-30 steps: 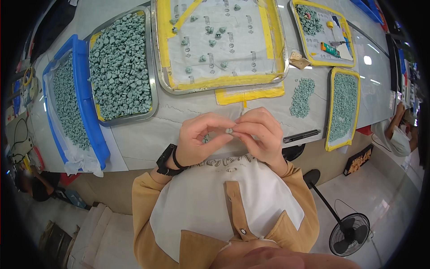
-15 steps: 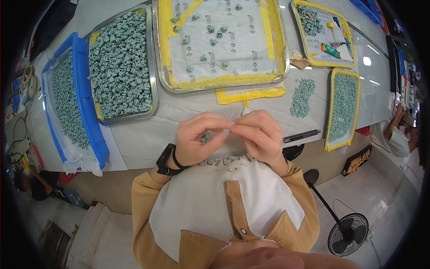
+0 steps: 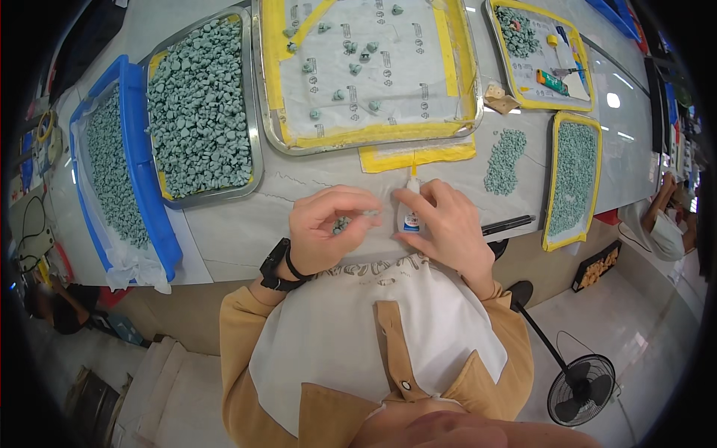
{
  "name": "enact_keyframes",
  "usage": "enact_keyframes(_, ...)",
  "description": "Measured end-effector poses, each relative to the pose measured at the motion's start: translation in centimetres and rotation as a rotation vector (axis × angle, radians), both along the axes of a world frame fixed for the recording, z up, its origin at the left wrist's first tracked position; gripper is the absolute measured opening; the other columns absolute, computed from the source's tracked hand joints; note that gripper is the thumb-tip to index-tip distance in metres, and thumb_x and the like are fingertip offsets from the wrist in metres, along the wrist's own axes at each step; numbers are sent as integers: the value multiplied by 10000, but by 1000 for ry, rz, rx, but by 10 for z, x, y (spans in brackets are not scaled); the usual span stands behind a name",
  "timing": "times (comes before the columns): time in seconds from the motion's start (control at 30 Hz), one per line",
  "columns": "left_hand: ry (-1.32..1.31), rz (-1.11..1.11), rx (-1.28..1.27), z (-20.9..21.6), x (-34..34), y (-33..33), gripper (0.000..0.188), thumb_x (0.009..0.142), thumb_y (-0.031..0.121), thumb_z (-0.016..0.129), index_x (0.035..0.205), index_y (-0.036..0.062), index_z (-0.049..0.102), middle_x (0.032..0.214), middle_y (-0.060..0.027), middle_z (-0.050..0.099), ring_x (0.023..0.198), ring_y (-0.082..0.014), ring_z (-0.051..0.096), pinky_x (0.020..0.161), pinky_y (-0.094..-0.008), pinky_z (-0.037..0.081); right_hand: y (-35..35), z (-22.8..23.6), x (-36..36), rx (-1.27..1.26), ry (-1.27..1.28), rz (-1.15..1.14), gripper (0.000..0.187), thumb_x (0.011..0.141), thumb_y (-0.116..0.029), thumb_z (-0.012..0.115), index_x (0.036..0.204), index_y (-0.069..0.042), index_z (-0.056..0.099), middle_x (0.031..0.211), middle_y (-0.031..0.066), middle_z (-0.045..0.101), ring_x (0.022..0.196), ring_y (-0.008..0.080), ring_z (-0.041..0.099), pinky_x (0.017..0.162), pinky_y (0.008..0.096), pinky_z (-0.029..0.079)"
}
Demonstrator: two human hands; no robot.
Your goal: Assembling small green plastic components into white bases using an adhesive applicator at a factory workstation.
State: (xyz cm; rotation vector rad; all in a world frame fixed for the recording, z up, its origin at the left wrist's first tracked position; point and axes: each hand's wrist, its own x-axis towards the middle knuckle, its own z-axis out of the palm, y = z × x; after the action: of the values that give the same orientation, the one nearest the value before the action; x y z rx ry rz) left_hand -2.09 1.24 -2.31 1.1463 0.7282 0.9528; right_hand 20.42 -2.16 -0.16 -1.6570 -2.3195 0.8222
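My left grip [image 3: 328,228] curls shut on a few small green pieces [image 3: 341,223]; my right grip [image 3: 441,220] now clamps a small glue bottle [image 3: 411,213], raised since a moment ago, nozzle up, suggesting gluing. Beyond on the bench [image 3: 299,196] sits the yellow-taped tray [image 3: 463,82].

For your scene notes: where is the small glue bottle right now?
The small glue bottle stands upright in the right hand, mid-frame, just below the yellow-edged tray.

I wear a mustard long-sleeved top under a white apron [image 3: 351,336] with a tan strap, and what seems a black watch [image 3: 275,265] on my left wrist.
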Motion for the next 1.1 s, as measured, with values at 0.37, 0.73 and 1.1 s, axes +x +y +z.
enact_keyframes(0.37, -38, 27, 41, -4, -3, -2, 243, 798, -142, 567, 1024, -70, 621, 1019, -161, 647, 855, -187, 672, 755, -292, 573, 2, -15, -13, 257, 1293, -5, 433, 917, -469, 591, 1096, -83, 507, 736, 91, 566, 690, 259, 594, 571, 350, 510)
enact_keyframes(0.73, -107, -61, -2, 4, -1, 3, 240, 837, -122, 541, 1062, -70, 606, 1047, -174, 632, 907, -212, 662, 756, -301, 570, 14, 0, -18, 223, 1085, 67, 585, 980, -514, 383, 1010, 38, 576, 927, 321, 643, 933, 407, 659, 587, 397, 609)
enact_keyframes(1.1, -59, -101, 7, 5, -1, 2, 239, 844, -125, 518, 1064, -76, 596, 1050, -194, 630, 912, -217, 656, 746, -310, 566, 10, -1, -22, 232, 1122, -32, 362, 950, -323, 462, 952, -1, 627, 815, 111, 699, 955, 364, 664, 706, 402, 576)
